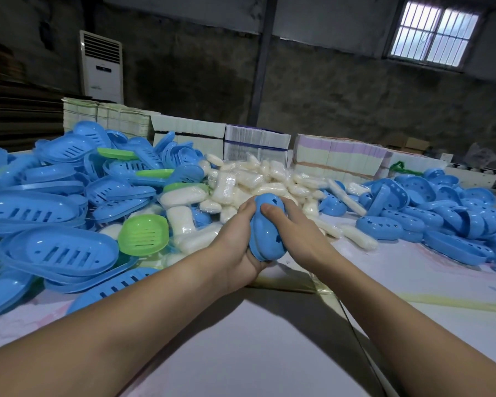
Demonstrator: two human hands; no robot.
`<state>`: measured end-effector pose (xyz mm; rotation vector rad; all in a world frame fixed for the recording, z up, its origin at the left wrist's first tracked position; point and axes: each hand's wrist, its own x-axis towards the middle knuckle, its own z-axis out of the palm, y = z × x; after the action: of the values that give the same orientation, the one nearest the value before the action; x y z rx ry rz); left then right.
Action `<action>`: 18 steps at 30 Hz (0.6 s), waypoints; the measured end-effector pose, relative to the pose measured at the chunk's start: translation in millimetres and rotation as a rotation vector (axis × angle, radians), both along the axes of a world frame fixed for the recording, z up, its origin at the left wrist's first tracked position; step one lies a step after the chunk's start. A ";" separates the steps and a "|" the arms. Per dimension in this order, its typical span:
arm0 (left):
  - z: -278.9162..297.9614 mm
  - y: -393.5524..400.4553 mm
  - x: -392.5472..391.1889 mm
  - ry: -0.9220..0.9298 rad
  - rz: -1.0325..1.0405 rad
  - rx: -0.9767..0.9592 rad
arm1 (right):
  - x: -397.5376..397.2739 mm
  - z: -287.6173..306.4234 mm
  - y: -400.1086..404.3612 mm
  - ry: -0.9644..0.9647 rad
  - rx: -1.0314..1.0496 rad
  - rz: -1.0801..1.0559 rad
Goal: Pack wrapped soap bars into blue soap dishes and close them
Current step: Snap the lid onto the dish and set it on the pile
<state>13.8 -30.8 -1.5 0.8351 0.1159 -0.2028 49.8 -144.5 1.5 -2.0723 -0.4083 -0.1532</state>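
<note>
Both hands meet at centre, clamped on one closed blue soap dish (pixel 268 227) held up off the desk (pixel 269 353). Our left hand (pixel 241 247) cups it from below & the near side, fingers wrapped under so we can't see the tips; our right hand (pixel 295 222) comes over the far side w/ the thumb pressed on the domed top. The dish's two halves sit together, seam showing near its lower end; whether a bar is inside we can't tell, shell hides it. Small holes show on the upper half.

Relative to the held dish: just behind it lies the heap of wrapped soap bars (pixel 241 184), white in clear film, partly blocked by our hands. Left of it, a big pile of slotted blue trays (pixel 55 219), cut off by the frame edge, w/ a few green trays (pixel 143 234) mixed in. Right of it, a pile of holed blue halves & closed dishes (pixel 441 207), also running out of frame. Farther behind, past the soap, stacks of flat cartons (pixel 255 143), print too small to read. Far left behind, a white floor-standing AC unit (pixel 101 65); far right above, a barred window (pixel 434 32). The room beyond is dim, detail hard to make out.
</note>
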 end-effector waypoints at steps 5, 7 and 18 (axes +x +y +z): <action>7.3 -0.7 -3.6 0.032 0.026 -0.078 | -2.5 -4.8 8.0 -0.053 -0.120 -0.086; 8.9 -1.3 -6.2 0.024 0.030 -0.093 | -2.7 -7.2 10.0 -0.053 -0.140 -0.113; 0.8 3.7 -6.1 -0.234 -0.085 0.093 | -1.6 -1.9 -2.4 0.097 0.004 0.087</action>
<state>7.6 -27.1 -0.7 0.9511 -0.1308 -0.1789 48.2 -146.9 -0.4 -2.0446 -0.4372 -0.0021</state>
